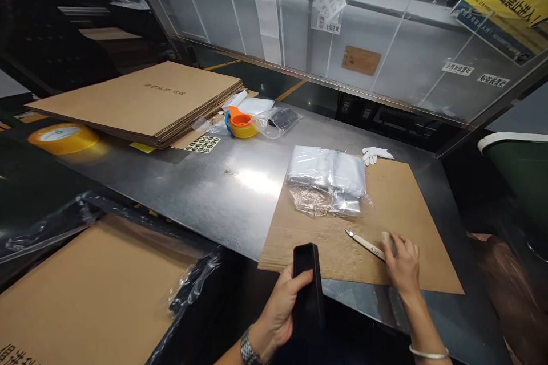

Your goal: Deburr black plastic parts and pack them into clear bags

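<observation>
My left hand [285,302] is wrapped round a black handheld device [309,285], thumb on its face, just off the table's front edge. To the right, my right hand [402,259] is closed over a small pale object [389,239], mostly covered by the fingers. Beside those fingers a knife [366,244] with a pale handle marked A26 lies on the flat cardboard sheet [411,205], its blade pointing up and left. Clear plastic bags [327,174] in a stack rest on the sheet's upper left part.
On the metal table [192,199] are a cardboard stack [141,97], yellow tape [64,138], an orange tape dispenser [240,122], a sticker sheet [203,144] and a white glove [375,155]. A plastic-lined box [94,291] stands at lower left, a green bin [520,182] at right.
</observation>
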`<state>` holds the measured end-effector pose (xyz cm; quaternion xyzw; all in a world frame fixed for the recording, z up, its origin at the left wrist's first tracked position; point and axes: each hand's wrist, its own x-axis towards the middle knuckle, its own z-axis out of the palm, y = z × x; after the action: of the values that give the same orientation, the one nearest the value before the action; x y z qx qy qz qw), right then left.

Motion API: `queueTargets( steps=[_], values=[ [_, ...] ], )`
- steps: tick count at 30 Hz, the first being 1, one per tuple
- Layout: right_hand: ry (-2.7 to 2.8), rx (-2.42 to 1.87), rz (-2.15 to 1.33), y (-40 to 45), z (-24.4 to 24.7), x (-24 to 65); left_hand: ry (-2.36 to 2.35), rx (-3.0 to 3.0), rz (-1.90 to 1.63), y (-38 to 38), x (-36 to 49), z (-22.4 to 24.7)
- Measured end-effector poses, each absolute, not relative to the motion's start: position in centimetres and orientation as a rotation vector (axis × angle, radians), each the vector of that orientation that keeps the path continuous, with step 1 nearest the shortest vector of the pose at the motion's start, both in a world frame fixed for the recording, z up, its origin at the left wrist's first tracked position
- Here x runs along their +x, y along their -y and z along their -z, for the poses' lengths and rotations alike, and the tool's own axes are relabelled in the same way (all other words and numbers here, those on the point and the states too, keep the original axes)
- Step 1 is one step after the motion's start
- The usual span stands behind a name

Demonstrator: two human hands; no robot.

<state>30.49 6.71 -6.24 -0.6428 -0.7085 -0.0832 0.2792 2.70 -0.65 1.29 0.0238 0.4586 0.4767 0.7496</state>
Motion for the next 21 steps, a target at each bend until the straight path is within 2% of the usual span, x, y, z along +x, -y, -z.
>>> queueTargets(
  steps=[7,13,21],
  values=[
    [2.03,-1.787,0.331,-8.3,6.5,30.2,-0.847,0.05,-1.004,1.4,2.0,-1.8],
    [2.307,-1.666,0.234,-6.3,7.2,26.0,-0.759,0.063,-1.041,1.8,2.2,-2.5],
    [2.305,-1.704,0.235,-5.8,7.9,25.8,-0.66,-0.061,-0.919,2.0,1.9,-2.6]
  ],
)
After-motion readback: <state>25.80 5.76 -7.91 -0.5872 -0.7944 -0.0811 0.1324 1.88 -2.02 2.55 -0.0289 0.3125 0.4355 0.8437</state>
